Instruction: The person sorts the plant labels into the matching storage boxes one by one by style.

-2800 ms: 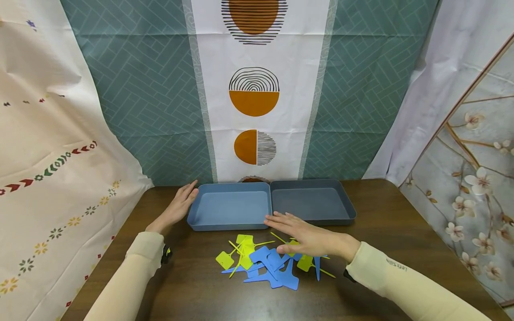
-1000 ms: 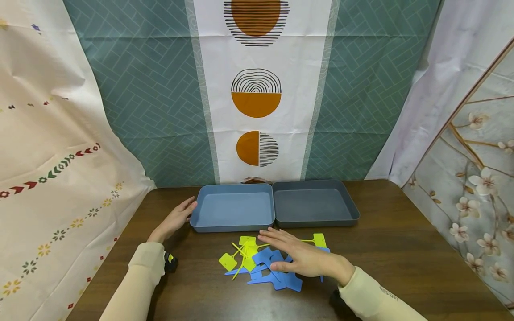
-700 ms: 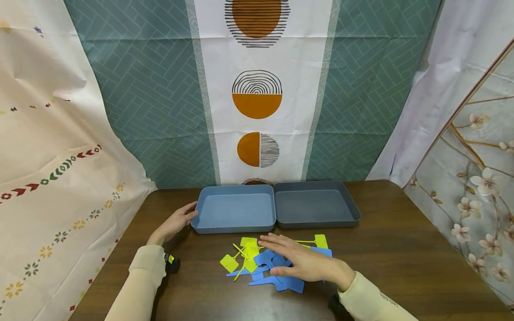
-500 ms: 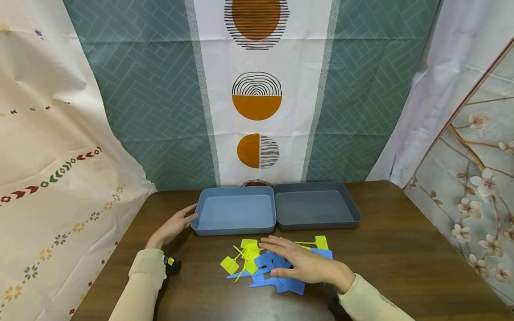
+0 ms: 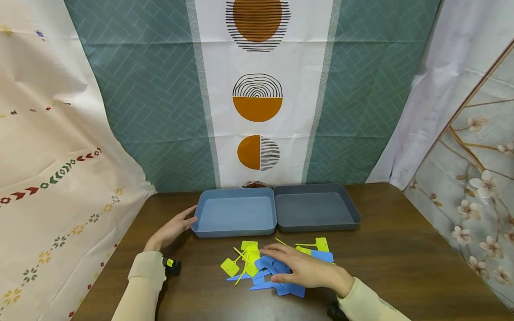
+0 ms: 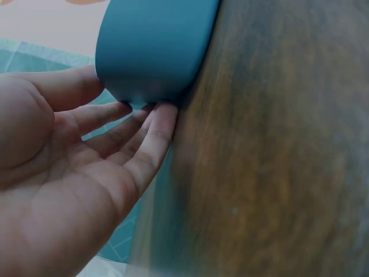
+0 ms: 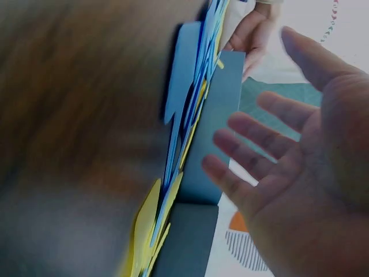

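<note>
Fingertips of my left hand (image 5: 170, 229) touch the left end of a light blue tray (image 5: 234, 214). In the left wrist view the thumb lies by the rim of that tray (image 6: 155, 52), with the other fingers loosely bent at its end wall. My right hand (image 5: 303, 269) hovers palm down over a loose pile of plastic T-shaped plant labels, fingers spread and holding nothing. Yellow labels (image 5: 230, 267) lie mostly at the pile's left, blue labels (image 5: 263, 263) in the middle, and a few of both at the right. The right hand hides part of the pile.
A dark grey tray (image 5: 317, 209) stands right of the light blue one, side against side. Both trays sit at the back of the brown wooden table (image 5: 401, 258), with nothing in them. A patterned curtain (image 5: 259, 147) hangs behind.
My left hand has come down from beside the tray's back corner to its left end. My right hand has shifted slightly left and nearer to me, uncovering labels at the right.
</note>
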Action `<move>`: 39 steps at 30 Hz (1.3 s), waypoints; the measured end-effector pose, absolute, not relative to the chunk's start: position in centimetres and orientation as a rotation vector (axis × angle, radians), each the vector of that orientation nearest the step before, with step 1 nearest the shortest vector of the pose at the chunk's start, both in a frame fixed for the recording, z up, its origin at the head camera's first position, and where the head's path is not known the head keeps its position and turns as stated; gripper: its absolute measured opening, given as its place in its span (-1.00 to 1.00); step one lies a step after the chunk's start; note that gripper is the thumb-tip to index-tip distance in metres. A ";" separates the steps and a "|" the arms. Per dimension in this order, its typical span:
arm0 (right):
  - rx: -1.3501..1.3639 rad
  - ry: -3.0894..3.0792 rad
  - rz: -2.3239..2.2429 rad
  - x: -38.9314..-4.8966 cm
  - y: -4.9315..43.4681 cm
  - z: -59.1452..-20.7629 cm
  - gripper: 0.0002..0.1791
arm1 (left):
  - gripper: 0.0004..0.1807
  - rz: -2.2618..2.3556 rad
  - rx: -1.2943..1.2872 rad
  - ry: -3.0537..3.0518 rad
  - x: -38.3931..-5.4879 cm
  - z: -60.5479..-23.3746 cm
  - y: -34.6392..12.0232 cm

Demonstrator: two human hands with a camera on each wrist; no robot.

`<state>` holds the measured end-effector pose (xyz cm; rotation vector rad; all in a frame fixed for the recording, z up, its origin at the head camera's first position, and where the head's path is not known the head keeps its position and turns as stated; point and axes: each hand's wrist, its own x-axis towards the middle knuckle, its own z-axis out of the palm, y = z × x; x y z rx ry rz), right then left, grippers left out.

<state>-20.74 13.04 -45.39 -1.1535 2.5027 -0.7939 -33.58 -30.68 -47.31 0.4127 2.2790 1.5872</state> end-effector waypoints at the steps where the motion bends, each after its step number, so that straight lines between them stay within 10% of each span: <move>1: -1.164 2.502 -0.788 -20.7 13.0 -45.5 -0.24 | -0.30 1.587 0.412 2.279 -33.6 -47.3 -30.7; 39: -1.161 2.523 -0.595 -20.7 13.2 -46.0 -0.23 | -0.30 1.607 0.397 2.251 -33.8 -47.6 -30.9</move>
